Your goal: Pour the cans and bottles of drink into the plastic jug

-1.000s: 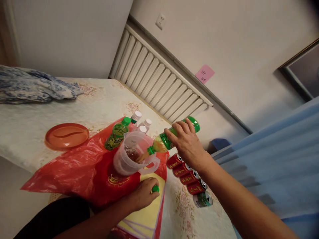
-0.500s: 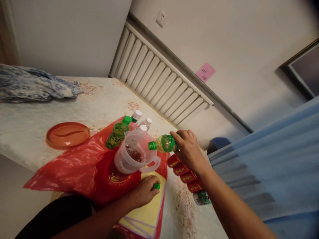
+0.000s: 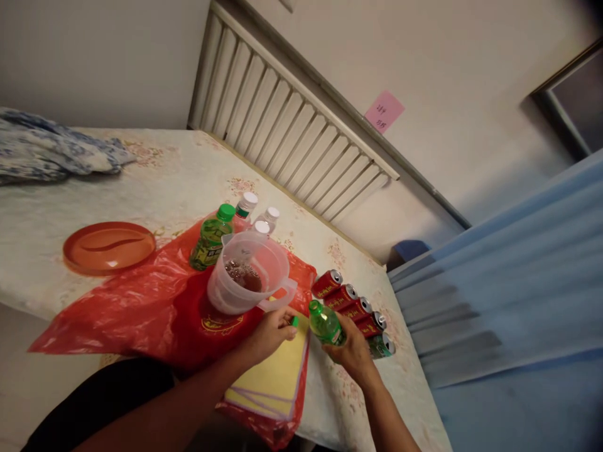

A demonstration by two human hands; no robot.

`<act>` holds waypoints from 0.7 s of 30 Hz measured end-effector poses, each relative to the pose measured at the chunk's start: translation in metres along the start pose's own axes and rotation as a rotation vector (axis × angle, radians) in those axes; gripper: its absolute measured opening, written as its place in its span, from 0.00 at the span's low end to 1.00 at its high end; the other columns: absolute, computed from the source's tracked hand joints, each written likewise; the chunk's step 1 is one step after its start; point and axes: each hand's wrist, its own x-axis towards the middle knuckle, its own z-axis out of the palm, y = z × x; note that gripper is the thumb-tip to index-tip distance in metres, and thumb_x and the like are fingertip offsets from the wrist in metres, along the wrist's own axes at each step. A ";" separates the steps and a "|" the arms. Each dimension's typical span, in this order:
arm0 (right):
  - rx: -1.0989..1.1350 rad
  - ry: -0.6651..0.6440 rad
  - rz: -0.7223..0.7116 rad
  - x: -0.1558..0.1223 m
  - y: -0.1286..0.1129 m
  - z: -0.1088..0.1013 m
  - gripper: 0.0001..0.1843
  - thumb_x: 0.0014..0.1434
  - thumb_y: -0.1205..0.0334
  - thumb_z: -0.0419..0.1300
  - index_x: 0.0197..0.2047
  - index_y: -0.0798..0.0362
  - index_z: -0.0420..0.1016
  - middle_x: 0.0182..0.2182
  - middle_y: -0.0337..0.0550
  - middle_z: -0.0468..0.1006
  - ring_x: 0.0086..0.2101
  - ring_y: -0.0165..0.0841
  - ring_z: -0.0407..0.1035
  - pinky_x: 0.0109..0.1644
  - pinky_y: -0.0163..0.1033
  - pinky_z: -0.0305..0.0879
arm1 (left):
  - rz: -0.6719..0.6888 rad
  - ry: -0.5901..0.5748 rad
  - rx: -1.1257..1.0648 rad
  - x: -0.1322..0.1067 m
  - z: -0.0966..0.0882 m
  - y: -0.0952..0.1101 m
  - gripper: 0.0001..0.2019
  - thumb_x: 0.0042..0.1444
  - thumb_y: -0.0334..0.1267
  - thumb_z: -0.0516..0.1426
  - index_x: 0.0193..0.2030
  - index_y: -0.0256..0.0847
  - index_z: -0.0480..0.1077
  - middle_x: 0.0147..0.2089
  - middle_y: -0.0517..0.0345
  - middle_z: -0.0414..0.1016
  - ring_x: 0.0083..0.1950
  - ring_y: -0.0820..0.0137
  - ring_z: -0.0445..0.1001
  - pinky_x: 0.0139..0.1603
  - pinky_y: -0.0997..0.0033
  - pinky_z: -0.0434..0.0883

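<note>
The right hand (image 3: 352, 353) was wrapped tight around the lower part of an open bottle (image 3: 325, 323), a small green plastic one with pale liquid inside, and held it upright just above the bench (image 3: 188, 182), its uncapped neck leaning slightly toward the left. Just beside it, the left hand (image 3: 267, 333) had thumb and fingertips pinched together on a green cap (image 3: 294, 321), a short gap away from the bottle's mouth. The left hand lay over a red plastic bag (image 3: 141, 301) spread across the bench, near the bag's yellow panel (image 3: 277, 376). On the bag, just beyond the left hand, stood a clear pitcher (image 3: 247, 273) with dark liquid and foam in the bottom, its handle pointing toward the hands. Behind the pitcher stood a capped green bottle (image 3: 207, 238) and three white-capped bottles (image 3: 245, 204) close together. To the right of the held bottle a row of red cans (image 3: 348, 301) lay on their sides, touching one another, with a green can (image 3: 384, 345) at the near end, partly hidden by the right hand. Farther left an orange plate (image 3: 108, 246) sat on the floral cloth, and a blue patterned fabric (image 3: 47, 150) lay heaped at the far corner. A white radiator (image 3: 292, 132) ran along the wall behind, with a pink note (image 3: 384, 112) stuck above it.
</note>
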 end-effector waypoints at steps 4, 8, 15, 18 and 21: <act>-0.053 -0.033 0.027 -0.022 0.012 0.009 0.33 0.41 0.73 0.64 0.54 0.50 0.74 0.46 0.46 0.76 0.47 0.43 0.70 0.54 0.45 0.65 | 0.034 -0.027 -0.015 0.001 0.002 -0.002 0.14 0.41 0.33 0.57 0.38 0.39 0.68 0.31 0.62 0.69 0.33 0.72 0.67 0.35 0.71 0.62; -0.091 -0.073 0.045 -0.030 0.010 0.012 0.33 0.43 0.73 0.64 0.55 0.49 0.74 0.46 0.46 0.75 0.47 0.42 0.70 0.54 0.44 0.65 | 0.035 -0.018 -0.003 0.002 0.002 -0.005 0.14 0.42 0.32 0.59 0.39 0.39 0.69 0.31 0.63 0.70 0.33 0.72 0.68 0.36 0.72 0.63; -0.178 -0.086 0.051 -0.027 0.009 0.017 0.35 0.44 0.71 0.65 0.58 0.50 0.71 0.47 0.47 0.75 0.49 0.42 0.68 0.56 0.45 0.63 | 0.072 -0.030 0.106 0.004 0.001 -0.006 0.13 0.44 0.32 0.58 0.40 0.38 0.71 0.29 0.64 0.69 0.30 0.74 0.66 0.32 0.74 0.61; -0.203 -0.090 0.039 -0.026 0.009 0.017 0.34 0.45 0.70 0.65 0.58 0.51 0.71 0.46 0.47 0.75 0.48 0.42 0.68 0.55 0.44 0.63 | 0.116 -0.004 0.209 0.003 0.000 -0.002 0.12 0.44 0.31 0.58 0.39 0.38 0.72 0.29 0.64 0.67 0.31 0.74 0.64 0.32 0.74 0.61; -0.224 -0.097 0.022 -0.027 0.008 0.016 0.33 0.47 0.70 0.64 0.58 0.51 0.72 0.44 0.47 0.75 0.46 0.42 0.68 0.53 0.44 0.64 | 0.155 0.014 0.289 0.002 0.001 0.000 0.11 0.44 0.30 0.58 0.38 0.38 0.72 0.29 0.64 0.67 0.32 0.73 0.64 0.34 0.74 0.62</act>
